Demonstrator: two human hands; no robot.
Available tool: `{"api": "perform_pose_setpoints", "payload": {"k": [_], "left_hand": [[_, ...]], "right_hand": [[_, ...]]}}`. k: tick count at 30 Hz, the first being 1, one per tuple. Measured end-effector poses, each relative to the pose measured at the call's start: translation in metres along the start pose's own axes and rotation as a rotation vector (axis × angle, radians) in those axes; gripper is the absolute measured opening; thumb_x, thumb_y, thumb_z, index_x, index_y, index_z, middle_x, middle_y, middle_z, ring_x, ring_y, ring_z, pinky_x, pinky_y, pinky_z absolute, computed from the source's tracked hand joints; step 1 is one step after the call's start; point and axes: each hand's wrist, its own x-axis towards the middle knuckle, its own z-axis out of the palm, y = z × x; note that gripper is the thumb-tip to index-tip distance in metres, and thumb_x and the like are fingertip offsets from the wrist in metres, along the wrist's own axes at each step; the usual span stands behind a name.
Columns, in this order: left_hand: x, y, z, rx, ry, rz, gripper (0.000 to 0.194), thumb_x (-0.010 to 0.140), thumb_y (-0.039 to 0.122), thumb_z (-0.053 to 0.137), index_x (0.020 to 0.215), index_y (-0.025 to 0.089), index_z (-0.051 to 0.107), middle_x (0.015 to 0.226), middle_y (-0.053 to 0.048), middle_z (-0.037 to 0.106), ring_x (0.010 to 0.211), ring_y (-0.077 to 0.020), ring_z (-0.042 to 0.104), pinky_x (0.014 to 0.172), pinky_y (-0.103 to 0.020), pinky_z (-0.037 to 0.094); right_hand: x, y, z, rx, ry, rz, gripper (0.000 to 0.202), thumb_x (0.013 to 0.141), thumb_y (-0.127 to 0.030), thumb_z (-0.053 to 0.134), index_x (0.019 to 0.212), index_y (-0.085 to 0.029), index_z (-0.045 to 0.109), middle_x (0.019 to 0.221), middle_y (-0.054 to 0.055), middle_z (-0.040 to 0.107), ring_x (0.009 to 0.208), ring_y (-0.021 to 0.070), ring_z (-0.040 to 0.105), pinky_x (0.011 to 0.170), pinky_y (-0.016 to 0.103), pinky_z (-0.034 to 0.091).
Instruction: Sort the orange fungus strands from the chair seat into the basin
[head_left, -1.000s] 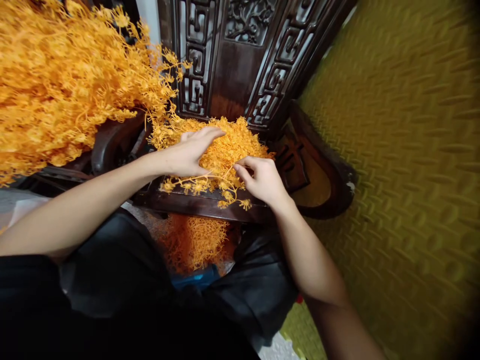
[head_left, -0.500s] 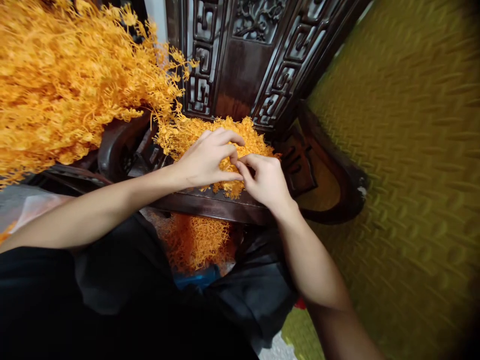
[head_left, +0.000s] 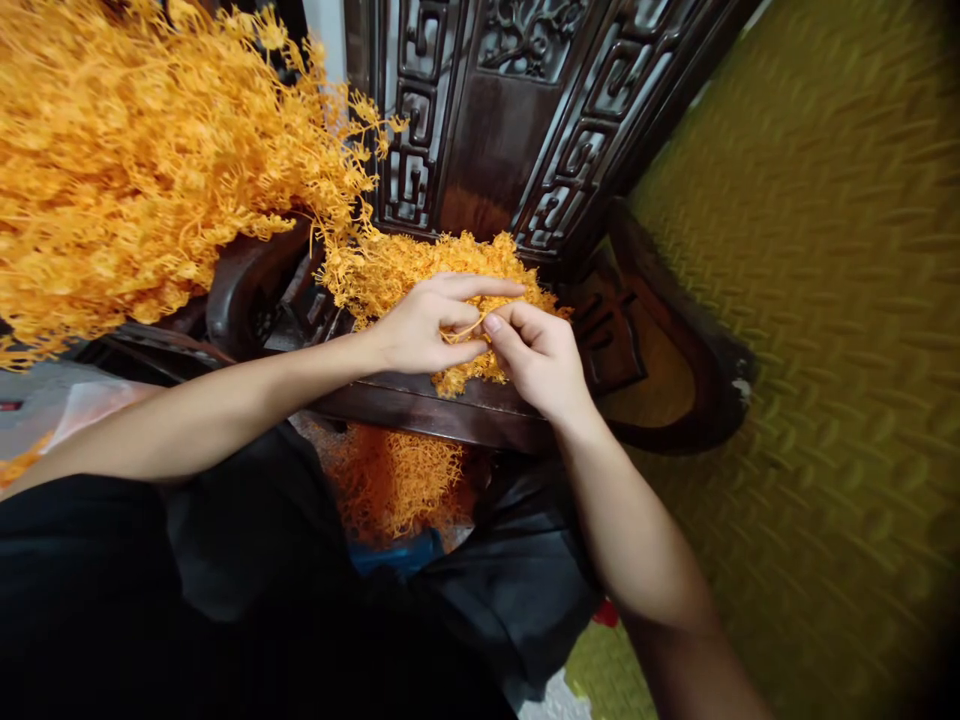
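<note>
Yellow floor (head_left: 810, 330): a ribbed, mustard-yellow mat fills the whole right side of the view, running from top to bottom.
Orange branches (head_left: 127, 170): a big, bushy mass of bright orange plastic sprigs fills the upper left, spilling over the curved arm of the chair.
Carved chair (head_left: 495, 130): dark, glossy wood with fretwork panels on its back stands straight ahead of me; its seat edge runs just under my hands.
Black bag (head_left: 495, 590): dark plastic sheeting lies across my lap and below the seat edge, with more orange sprigs (head_left: 394, 480) showing in the gap under the chair front.
Orange pile (head_left: 427, 270): a smaller heap of loose orange sprigs sits on the chair seat, touching both of my hands.
Left hand (head_left: 420, 325): it reaches in from the left and rests on the front of the pile, forefinger stretched out flat, thumb and middle finger curled toward the right hand.
Right hand (head_left: 540, 355): it comes up from the lower right, knuckles bent, fingertips meeting those of the left hand.
Thin stem (head_left: 465, 330): one slender orange strand runs between my two hands, just above the front of the pile on the seat.
Grip: both hands are nearly closed, each pinching one end of that strand between thumb and fingertips.
</note>
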Motion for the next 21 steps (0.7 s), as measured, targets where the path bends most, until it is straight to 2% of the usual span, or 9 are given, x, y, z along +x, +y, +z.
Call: {"api": "perform_pose_setpoints", "payload": {"k": [4, 7, 9, 15, 21], "left_hand": [[0.0, 0.0, 0.005, -0.049, -0.005, -0.031, 0.021, 0.081, 0.014, 0.06, 0.062, 0.018, 0.054, 0.117, -0.01, 0.075, 0.103, -0.0205, 0.07, 0.09, -0.04, 0.053], [0.0, 0.001, 0.006, 0.101, -0.048, -0.105, 0.013, 0.077, 0.012, 0.057, 0.066, 0.018, 0.054, 0.093, -0.005, 0.072, 0.086, -0.0182, 0.065, 0.083, -0.038, 0.047], [0.001, 0.001, 0.005, 0.196, -0.097, -0.13, 0.009, 0.076, 0.012, 0.056, 0.07, 0.018, 0.056, 0.085, -0.003, 0.068, 0.081, -0.0176, 0.061, 0.082, -0.038, 0.043], [0.003, 0.002, -0.01, 0.211, -0.196, -0.217, 0.007, 0.075, 0.017, 0.058, 0.081, 0.019, 0.061, 0.08, -0.001, 0.065, 0.073, -0.016, 0.055, 0.071, -0.032, 0.04], [0.001, 0.006, -0.017, 0.304, -0.365, -0.21, 0.02, 0.087, 0.03, 0.054, 0.095, 0.019, 0.069, 0.093, -0.006, 0.071, 0.082, -0.0196, 0.062, 0.071, -0.033, 0.043]], "right_hand": [[-0.002, 0.003, -0.003, 0.066, 0.044, 0.019, 0.045, 0.096, -0.058, 0.064, 0.081, -0.016, 0.064, 0.062, -0.002, 0.049, 0.056, 0.0098, 0.04, 0.055, 0.024, 0.033], [-0.004, 0.004, -0.009, -0.024, 0.152, -0.01, 0.04, 0.096, -0.055, 0.066, 0.085, -0.016, 0.07, 0.064, -0.001, 0.052, 0.058, 0.0108, 0.044, 0.055, 0.024, 0.033], [-0.006, 0.004, -0.014, -0.085, 0.203, -0.026, 0.039, 0.097, -0.052, 0.066, 0.084, -0.016, 0.071, 0.064, 0.0, 0.053, 0.059, 0.0111, 0.045, 0.055, 0.025, 0.033], [-0.01, 0.006, -0.03, -0.168, 0.262, 0.004, 0.035, 0.095, -0.049, 0.068, 0.083, -0.017, 0.073, 0.059, -0.001, 0.05, 0.054, 0.0109, 0.041, 0.053, 0.026, 0.03], [-0.008, 0.017, -0.036, -0.177, 0.263, 0.06, 0.03, 0.091, -0.046, 0.071, 0.082, -0.017, 0.073, 0.057, -0.002, 0.049, 0.053, 0.0109, 0.038, 0.052, 0.026, 0.028]]}}
